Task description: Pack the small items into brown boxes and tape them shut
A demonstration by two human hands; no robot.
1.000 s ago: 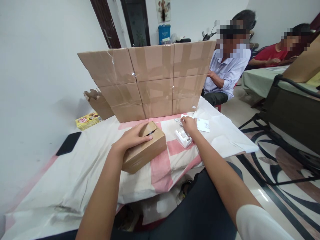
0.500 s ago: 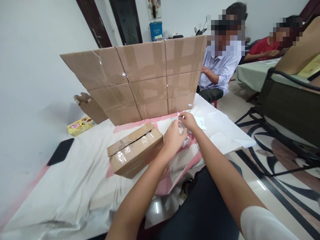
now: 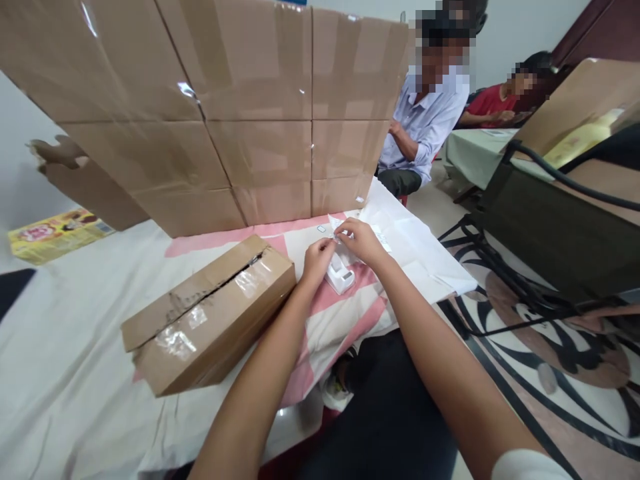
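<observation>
My left hand [image 3: 317,262] is closed, thumb and fingers pinched together at the near side of a thin, whitish, crinkled piece [image 3: 333,223] that looks like plastic. My right hand [image 3: 359,241] pinches the same piece from the right, its fingertips almost meeting the left ones. The fingers hide most of it. Just below them lies a small white device [image 3: 341,276] with a dark little window, on the pink-and-white cloth [image 3: 360,300]. A tiny dark-rimmed rectangular piece [image 3: 321,229] rests on the cloth left of the fingertips.
A taped cardboard box [image 3: 215,313] sits left of my forearms. Behind it stands a tall cardboard panel [image 3: 265,153]. A yellow carton [image 3: 57,235] is at the far left. A person in a light shirt [image 3: 425,120] sits beyond the panel, and a folding chair [image 3: 540,227] stands right.
The view has shifted closer and downward. My left hand has drawn back to the left, uncovering the white device, and its fingers now pinch beside the right hand's.
</observation>
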